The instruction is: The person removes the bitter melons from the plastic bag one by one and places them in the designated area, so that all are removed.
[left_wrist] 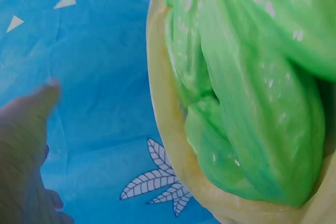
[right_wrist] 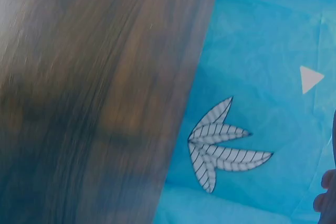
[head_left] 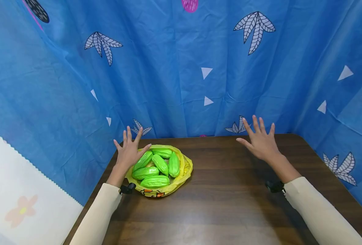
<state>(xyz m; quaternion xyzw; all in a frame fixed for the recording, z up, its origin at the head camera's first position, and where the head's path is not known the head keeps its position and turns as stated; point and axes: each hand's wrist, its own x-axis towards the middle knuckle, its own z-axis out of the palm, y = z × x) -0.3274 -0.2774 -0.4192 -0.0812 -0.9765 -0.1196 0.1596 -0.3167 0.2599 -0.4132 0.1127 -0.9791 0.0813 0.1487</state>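
Observation:
Several bright green ridged vegetables, which look like bitter gourds [head_left: 161, 164], lie together in a yellow plastic bag [head_left: 185, 170] with its rim spread wide, on the left part of the table. My left hand [head_left: 128, 153] is held with fingers spread at the bag's left side, its thumb overlapping the rim in the head view; whether it touches cannot be told. In the left wrist view the glossy gourds [left_wrist: 252, 93] fill the right side. Over the right part of the table my right hand [head_left: 262, 144] is raised with fingers spread, holding nothing.
A dark brown wooden table [head_left: 217, 197] spans the space under both hands. Blue curtains [head_left: 181, 75] with leaf and triangle prints hang behind it and along both sides. A white cloth [head_left: 21, 190] with a flower print hangs at the lower left.

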